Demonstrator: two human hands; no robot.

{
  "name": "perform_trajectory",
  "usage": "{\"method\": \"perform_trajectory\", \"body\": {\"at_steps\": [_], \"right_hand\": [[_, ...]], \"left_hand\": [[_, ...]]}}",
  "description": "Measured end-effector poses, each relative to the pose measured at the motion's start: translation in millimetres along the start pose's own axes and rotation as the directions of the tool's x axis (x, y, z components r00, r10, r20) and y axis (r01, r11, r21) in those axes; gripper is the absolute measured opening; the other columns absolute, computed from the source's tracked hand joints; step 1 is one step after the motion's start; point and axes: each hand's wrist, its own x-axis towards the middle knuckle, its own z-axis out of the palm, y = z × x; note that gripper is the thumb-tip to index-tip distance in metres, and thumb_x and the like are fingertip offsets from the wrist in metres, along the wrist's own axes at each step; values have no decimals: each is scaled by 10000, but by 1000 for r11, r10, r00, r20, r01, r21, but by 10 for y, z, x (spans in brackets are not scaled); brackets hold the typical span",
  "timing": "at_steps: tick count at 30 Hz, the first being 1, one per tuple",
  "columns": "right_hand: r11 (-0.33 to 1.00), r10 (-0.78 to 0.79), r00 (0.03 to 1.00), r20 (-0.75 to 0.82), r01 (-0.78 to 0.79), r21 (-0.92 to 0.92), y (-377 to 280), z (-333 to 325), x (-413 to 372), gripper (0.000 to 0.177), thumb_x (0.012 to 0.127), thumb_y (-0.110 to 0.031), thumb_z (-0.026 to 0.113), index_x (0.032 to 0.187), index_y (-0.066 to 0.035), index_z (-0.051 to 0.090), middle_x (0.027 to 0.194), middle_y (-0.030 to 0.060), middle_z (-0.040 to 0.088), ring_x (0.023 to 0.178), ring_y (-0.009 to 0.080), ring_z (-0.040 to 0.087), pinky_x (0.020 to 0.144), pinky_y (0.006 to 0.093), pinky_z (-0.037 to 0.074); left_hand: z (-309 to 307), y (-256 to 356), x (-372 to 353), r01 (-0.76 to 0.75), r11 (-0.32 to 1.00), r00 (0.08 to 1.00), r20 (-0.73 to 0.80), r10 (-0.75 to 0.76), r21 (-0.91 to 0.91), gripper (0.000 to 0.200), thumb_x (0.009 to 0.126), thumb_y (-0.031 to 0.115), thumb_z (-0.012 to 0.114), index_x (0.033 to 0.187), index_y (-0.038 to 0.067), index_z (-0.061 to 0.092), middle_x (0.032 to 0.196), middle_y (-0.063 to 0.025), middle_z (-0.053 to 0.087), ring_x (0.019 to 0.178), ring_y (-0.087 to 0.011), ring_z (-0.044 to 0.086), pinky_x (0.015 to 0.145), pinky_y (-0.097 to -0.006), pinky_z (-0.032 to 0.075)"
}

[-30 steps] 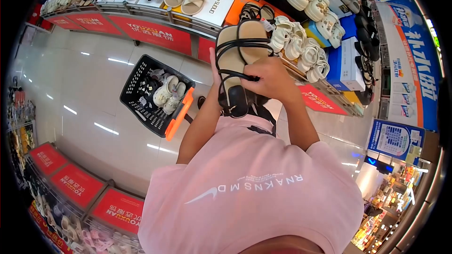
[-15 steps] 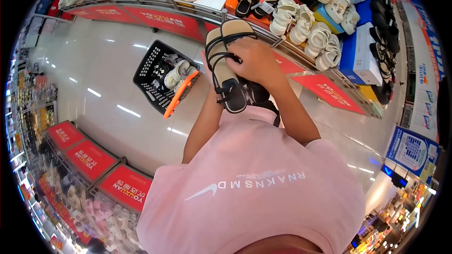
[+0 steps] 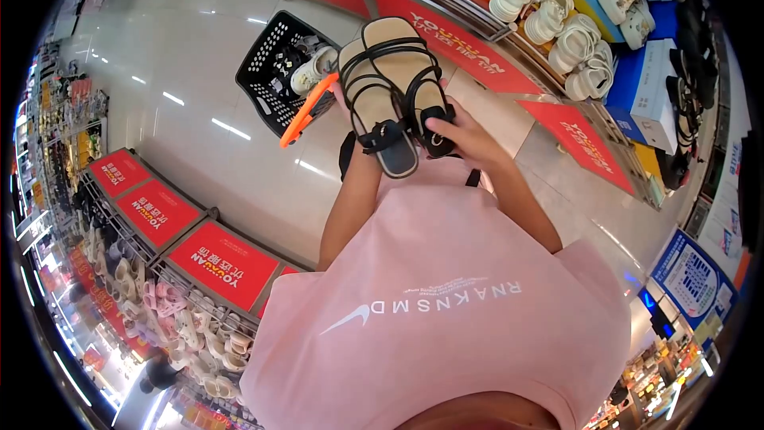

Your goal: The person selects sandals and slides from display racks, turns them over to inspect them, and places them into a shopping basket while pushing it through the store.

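Two beige sandals with thin black straps are held side by side, insoles facing the camera: a left sandal (image 3: 374, 107) and a right sandal (image 3: 407, 60), overlapping a little. My right hand (image 3: 468, 137) is closed round the heel end of the right sandal, its thumb on the black part by the buckle. Behind the left sandal, my left hand (image 3: 341, 95) supports it from the outer side; most of its fingers are hidden.
A black basket (image 3: 267, 60) with an orange handle (image 3: 306, 111) and shoes inside stands on the floor, ahead and left. Ahead and right, a red-fronted shelf (image 3: 446, 32) carries white shoes (image 3: 589, 68) and a blue-white box (image 3: 649, 95). Another shoe rack (image 3: 163, 271) lies left.
The sandals have spread apart side by side, showing both insoles. My right hand has moved from the straps down to the right sandal's heel. Shelf and basket sit higher in view.
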Motion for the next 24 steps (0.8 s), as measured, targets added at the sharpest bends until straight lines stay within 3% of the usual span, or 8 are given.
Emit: {"method": "perform_trajectory", "body": {"at_steps": [5,7,8,11,13,15,20,24], "right_hand": [[988,-148,988,-44,146,-42,-76,519,249,567,879,-191,711,1339,-38,417,1051,95,597,861,169,635,703,314,561],[980,-198,979,-47,197,-25,115,572,523,511,874,-171,686,1304,-44,442,1030,93,602,872,173,634,725,321,557],[971,-239,969,-57,238,-24,104,600,628,483,872,-162,673,1287,-47,454,1019,91,605,878,174,633,736,325,556],[984,-173,982,-71,176,37,108,1017,799,444,848,-156,633,1254,-72,474,1028,113,629,785,225,674,596,358,596],[995,-81,996,31,79,64,175,1246,959,558,861,-203,625,1354,-118,378,1078,139,634,809,260,702,511,375,592],[998,-26,998,50,23,67,152,1574,1016,589,876,-229,622,1389,-147,345,1167,116,608,858,245,697,527,367,589],[997,58,990,130,-51,-55,394,1888,1438,570,919,-201,629,1404,-209,331,1156,56,587,994,208,639,703,387,580],[993,109,985,136,-114,33,335,2245,1544,554,919,-214,644,1382,-195,340,1125,55,601,947,195,649,694,370,578]], "left_hand": [[-96,468,54,-60,989,995,-66,70,135,861,899,735,389,1462,84,372,1448,-163,452,1292,-352,474,1075,-514,406],[-219,766,97,58,988,994,98,-45,-140,821,912,707,400,1447,85,402,1445,-154,464,1299,-343,471,1076,-507,407],[-17,886,80,-57,994,990,-125,68,88,769,933,673,390,1438,94,426,1448,-138,468,1304,-327,470,1097,-502,382],[-106,1402,10,-72,973,990,-103,96,220,702,974,625,351,1455,116,410,1462,-103,455,1315,-316,458,1111,-497,366],[-57,1773,-140,242,959,953,-223,-207,146,885,824,828,391,1173,36,578,947,-128,655,765,-257,652,658,-361,571],[68,1971,-126,178,943,875,-484,-22,281,946,759,889,389,975,-9,595,787,-108,625,591,-224,599,499,-309,507],[-299,2565,-146,32,928,958,-277,78,372,655,966,623,388,1323,91,526,1281,-93,592,1148,-253,577,990,-405,475],[-520,2929,-41,100,932,962,-272,-2,348,617,972,606,397,1269,94,573,1184,-85,646,1045,-251,626,913,-392,517]]}}
